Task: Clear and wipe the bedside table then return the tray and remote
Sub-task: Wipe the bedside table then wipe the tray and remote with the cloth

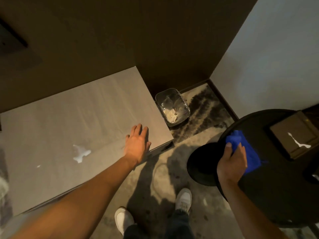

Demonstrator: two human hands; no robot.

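Our right hand [232,163] is closed around a bunched blue cloth [245,150], held over the near-left edge of a dark round table [276,195] on the right. Our left hand [137,144] is open, fingers spread, palm down near the right edge of the bedside table [77,118], grasping nothing. That pale top looks bare of objects; only a few bright patches [80,153] show near its middle, and we cannot tell whether they are wet marks or reflected light. On the round table, far right, sits a brown rectangular tray [293,135]; we cannot make out the remote. A lined waste bin [172,107] stands on the floor just beyond the bedside table's right side. We judge clearing is done and wiping is in hand. Next, the cloth must cross left onto the bedside table and sweep its whole top before the tray comes back.
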